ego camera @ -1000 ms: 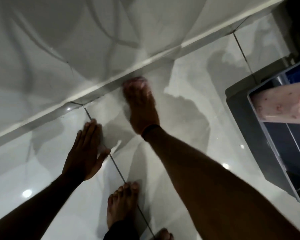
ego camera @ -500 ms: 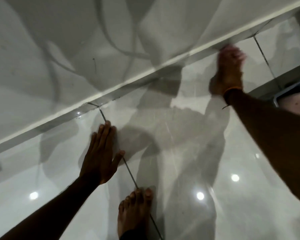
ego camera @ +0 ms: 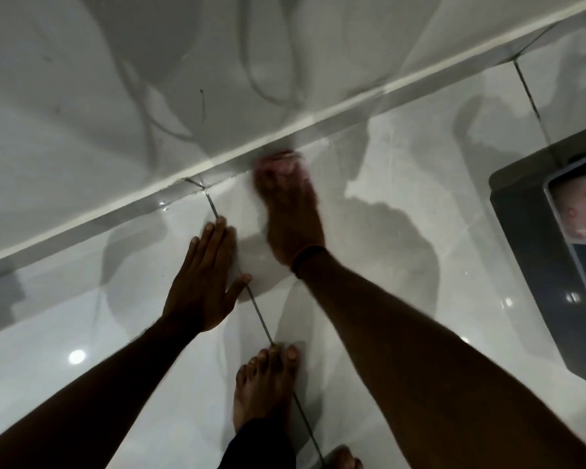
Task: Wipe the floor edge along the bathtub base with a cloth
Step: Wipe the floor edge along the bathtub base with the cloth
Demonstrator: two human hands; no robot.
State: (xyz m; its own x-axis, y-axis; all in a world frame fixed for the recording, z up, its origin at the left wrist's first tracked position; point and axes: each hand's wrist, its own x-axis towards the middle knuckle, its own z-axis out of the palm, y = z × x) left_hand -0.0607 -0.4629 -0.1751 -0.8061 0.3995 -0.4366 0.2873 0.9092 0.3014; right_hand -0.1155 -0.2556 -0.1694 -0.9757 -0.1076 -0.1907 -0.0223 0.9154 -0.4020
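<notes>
A: Bottom centre, near?
B: Bare foot (ego camera: pixel 266 387) on the floor (ego camera: pixel 92 340), toes at the grout line (ego camera: pixel 260 319).
A: Left hand (ego camera: pixel 203 282)?
B: Flat, fingers spread, holding nothing, mid-frame.
A: Right hand (ego camera: pixel 290 214)?
B: Blurred, grip closed over a pale cloth (ego camera: pixel 281 164) at the bathtub base (ego camera: pixel 217 164), centre.
A: Far right?
B: Grey bin (ego camera: pixel 535 238).

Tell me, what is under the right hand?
A pale cloth peeks past the blurred fingertips of the right hand at the bathtub base; the rest is covered.
</notes>
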